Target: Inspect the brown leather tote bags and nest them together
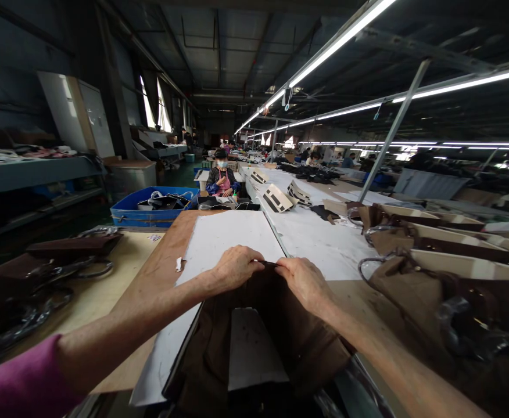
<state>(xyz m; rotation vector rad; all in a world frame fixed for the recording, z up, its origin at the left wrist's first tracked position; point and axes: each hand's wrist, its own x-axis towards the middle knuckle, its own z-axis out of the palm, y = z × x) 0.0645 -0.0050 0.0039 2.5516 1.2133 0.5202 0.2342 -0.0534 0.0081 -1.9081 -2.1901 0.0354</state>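
In front of me a dark brown bag [307,342] stands on the table, partly cut off by the lower edge of the view. Its far edge is pinched between my left hand [237,268] and my right hand [304,281], which are a short way apart. Fingers of both hands are closed on that edge. A pale flat panel [252,348] shows in the middle of the bag. White paper [223,235] covers the table beyond and beside it.
Several brown bags with plastic-wrapped handles [411,278] crowd the right side. More brown pieces [40,273] lie at left. A blue bin [145,217] is ahead on the left, near a seated person [222,180]. A slanted metal post [394,130] rises at right.
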